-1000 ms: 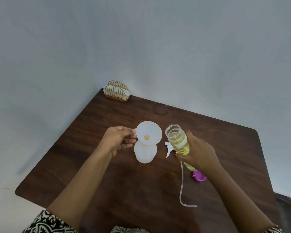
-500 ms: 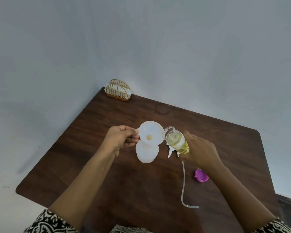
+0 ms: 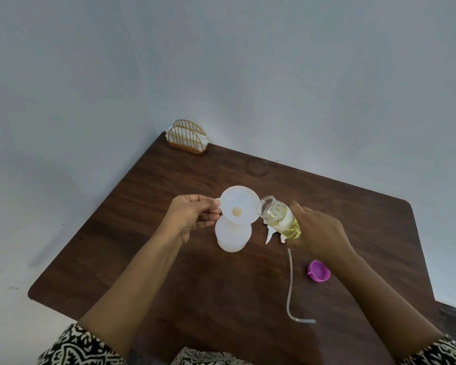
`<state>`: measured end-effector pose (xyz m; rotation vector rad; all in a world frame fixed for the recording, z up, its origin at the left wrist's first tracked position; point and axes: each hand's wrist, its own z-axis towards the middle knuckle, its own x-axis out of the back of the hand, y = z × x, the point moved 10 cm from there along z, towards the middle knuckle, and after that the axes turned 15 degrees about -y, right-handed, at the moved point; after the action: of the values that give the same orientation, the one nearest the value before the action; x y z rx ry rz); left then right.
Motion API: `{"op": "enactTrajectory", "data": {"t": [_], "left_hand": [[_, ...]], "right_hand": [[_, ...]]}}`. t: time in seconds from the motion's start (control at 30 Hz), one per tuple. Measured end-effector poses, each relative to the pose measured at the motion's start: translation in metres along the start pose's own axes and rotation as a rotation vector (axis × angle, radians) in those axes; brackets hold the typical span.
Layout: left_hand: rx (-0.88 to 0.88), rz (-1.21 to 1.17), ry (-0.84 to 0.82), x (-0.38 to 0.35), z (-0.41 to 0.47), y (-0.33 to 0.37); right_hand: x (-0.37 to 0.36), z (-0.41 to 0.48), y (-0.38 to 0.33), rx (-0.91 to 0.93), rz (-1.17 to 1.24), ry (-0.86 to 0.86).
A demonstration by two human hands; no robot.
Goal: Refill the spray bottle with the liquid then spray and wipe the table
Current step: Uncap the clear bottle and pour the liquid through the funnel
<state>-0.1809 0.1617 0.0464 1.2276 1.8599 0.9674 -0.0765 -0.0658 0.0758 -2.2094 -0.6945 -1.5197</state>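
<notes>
At the middle of the dark wooden worktop (image 3: 248, 299), the left hand (image 3: 192, 216) pinches the small tab of a white funnel (image 3: 238, 205), its fingers (image 3: 208, 222) curled close together on it. The funnel sits in the neck of a translucent white spray bottle (image 3: 232, 237). The right hand (image 3: 319, 233) is wrapped tight around a clear bottle of yellow liquid (image 3: 281, 217), tilted with its open mouth at the funnel's rim. Under that bottle lies the white spray head (image 3: 270, 233), its dip tube (image 3: 291, 293) trailing toward the near edge. A purple cap (image 3: 319, 271) rests beside the right wrist; a gold wire napkin holder (image 3: 187, 138) stands at the far corner.
</notes>
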Motion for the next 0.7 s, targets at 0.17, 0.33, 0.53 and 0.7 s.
{"op": "enactTrajectory", "data": {"t": [0.17, 0.33, 0.53, 0.7], "left_hand": [[0.002, -0.004, -0.001, 0.0, 0.0, -0.001], [0.009, -0.019, -0.005, -0.003, 0.0, -0.004], [0.002, -0.028, -0.004, -0.004, -0.001, -0.004], [-0.007, -0.042, -0.01, -0.006, -0.001, -0.002]], "right_hand": [[0.005, -0.001, 0.0, 0.0, -0.033, -0.007], [0.01, -0.002, -0.002, -0.006, -0.05, -0.018], [0.02, -0.002, -0.005, -0.012, -0.122, -0.028], [0.026, -0.002, -0.005, -0.012, -0.16, -0.035]]}}
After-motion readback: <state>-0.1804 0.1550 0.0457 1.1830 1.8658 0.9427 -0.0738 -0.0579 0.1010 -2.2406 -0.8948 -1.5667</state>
